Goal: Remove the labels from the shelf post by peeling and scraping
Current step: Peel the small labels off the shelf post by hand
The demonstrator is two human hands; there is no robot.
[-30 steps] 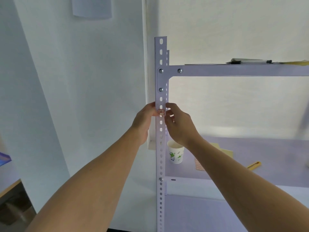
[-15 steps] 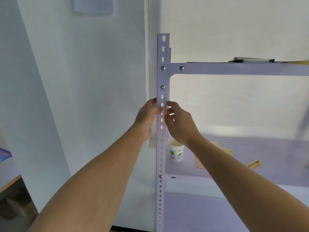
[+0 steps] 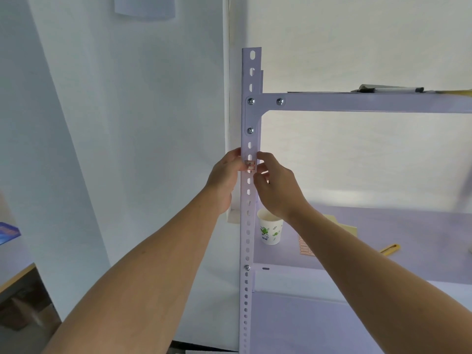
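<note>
- Looking through the head view, you are working on the small red-printed label [image 3: 250, 165] that is sitting on the front face of the shelf post [image 3: 248, 226], over one of its slots and a little below the bolted corner of the upper shelf.
- Your left grip [image 3: 224, 175] is clasping the post's left edge level with the label, fingers going round behind, and is bracing the post.
- Your right grip [image 3: 275, 185] is curling in at the label's right edge, forefinger above and thumb below. I cannot tell whether it is pinching a lifted corner or only touching the paper.
- By my reading you are starting the peel, since the label is looking whole and flat.
- The next move is likely calling for a nail under one edge and a slow pull close to the metal. If the paper tears, you will probably be needing the yellow cutter [image 3: 390, 249], which is lying on the lower shelf, well apart from both grips.
</note>
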